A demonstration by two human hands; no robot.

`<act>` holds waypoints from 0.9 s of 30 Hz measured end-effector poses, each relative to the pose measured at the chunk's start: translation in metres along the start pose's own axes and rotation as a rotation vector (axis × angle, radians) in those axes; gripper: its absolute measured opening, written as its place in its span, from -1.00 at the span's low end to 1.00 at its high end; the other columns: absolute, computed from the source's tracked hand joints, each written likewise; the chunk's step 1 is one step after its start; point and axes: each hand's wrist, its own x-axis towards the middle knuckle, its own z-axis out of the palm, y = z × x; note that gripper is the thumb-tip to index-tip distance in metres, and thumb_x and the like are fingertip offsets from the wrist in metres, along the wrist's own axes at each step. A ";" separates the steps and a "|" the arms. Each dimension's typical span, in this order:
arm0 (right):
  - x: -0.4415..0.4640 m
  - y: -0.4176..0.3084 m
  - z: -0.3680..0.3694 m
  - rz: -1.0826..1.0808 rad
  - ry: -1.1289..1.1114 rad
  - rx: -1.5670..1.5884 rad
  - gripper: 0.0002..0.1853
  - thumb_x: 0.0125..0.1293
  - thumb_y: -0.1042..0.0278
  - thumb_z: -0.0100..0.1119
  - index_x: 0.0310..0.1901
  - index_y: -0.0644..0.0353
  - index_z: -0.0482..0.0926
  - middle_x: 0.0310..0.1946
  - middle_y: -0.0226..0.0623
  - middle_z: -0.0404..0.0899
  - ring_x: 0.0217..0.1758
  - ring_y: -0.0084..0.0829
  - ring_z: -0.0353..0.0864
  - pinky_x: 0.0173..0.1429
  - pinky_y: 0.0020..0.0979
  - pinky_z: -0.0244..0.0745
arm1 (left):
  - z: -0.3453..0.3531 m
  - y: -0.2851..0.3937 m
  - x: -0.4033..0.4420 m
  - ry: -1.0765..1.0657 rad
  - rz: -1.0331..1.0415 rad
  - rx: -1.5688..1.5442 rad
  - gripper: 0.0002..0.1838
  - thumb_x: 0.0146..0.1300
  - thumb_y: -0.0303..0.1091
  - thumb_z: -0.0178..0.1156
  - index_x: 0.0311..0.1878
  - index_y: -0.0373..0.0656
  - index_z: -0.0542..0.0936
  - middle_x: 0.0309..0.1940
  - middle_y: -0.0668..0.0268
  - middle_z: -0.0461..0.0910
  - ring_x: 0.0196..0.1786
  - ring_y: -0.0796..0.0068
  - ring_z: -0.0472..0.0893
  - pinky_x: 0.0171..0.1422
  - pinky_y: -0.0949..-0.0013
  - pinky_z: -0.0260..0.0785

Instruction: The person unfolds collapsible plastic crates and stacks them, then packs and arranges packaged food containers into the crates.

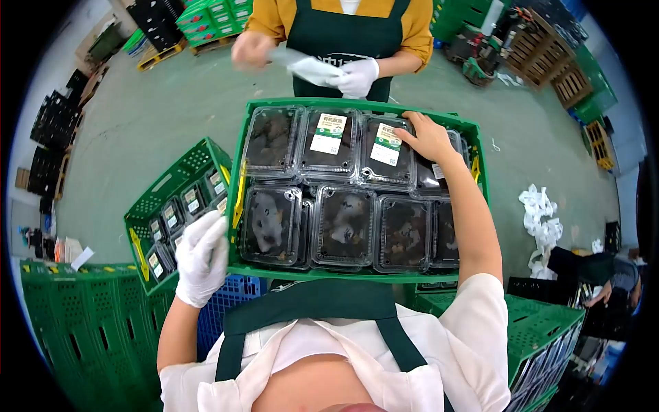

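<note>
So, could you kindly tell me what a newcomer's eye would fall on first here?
Probably the big green crate in the centre, packed with clear plastic boxes of dark contents. Next, the person's bare right grip at a labelled box, and the white-gloved left grip beside the crate's left side.

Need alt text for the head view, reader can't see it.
The wearer's bare right hand rests on a labelled clear box in a green crate of similar boxes; the white-gloved left hand is at the crate's left side. Opposite, a co-worker handles a white item.
</note>
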 end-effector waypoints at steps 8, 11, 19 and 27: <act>0.020 0.004 -0.035 0.075 -0.140 0.107 -0.33 0.17 -0.37 0.28 -0.32 0.28 0.60 -0.41 0.02 0.66 -0.28 0.03 0.66 -0.16 -0.11 0.51 | 0.086 0.031 0.103 -0.273 0.325 0.037 -0.66 0.23 -0.45 0.24 0.09 -0.22 0.60 0.03 0.07 0.61 0.07 0.08 0.62 0.16 0.14 0.48; 0.004 -0.012 -0.067 0.000 -0.225 0.090 -0.45 0.19 -0.17 0.38 -0.28 0.30 0.56 -0.43 -0.03 0.61 -0.34 -0.12 0.61 -0.22 -0.19 0.46 | 0.159 -0.031 0.165 -0.278 0.139 0.104 -0.65 0.34 -0.24 0.16 0.09 -0.24 0.60 0.06 0.01 0.60 0.13 0.03 0.58 0.21 0.13 0.46; -0.119 -0.090 -0.131 -0.281 0.217 -0.122 -0.66 0.09 0.26 0.49 -0.37 0.18 0.45 -0.48 -0.19 0.46 -0.45 -0.11 0.51 -0.38 -0.19 0.38 | 0.197 -0.066 0.197 -0.586 -0.004 0.002 -0.28 0.36 0.28 0.01 0.18 -0.24 0.58 0.00 -0.15 0.64 0.07 -0.12 0.63 0.22 0.00 0.45; -0.169 -0.158 -0.222 -0.037 0.155 -0.203 -0.84 0.27 0.43 0.33 -0.26 0.25 0.52 -0.30 -0.22 0.60 -0.35 -0.35 0.51 -0.29 -0.30 0.45 | 0.113 -0.039 0.199 -0.595 0.006 -0.183 -0.40 0.17 0.23 0.25 -0.18 -0.24 0.65 -0.28 -0.02 0.71 -0.15 -0.04 0.72 -0.03 0.05 0.56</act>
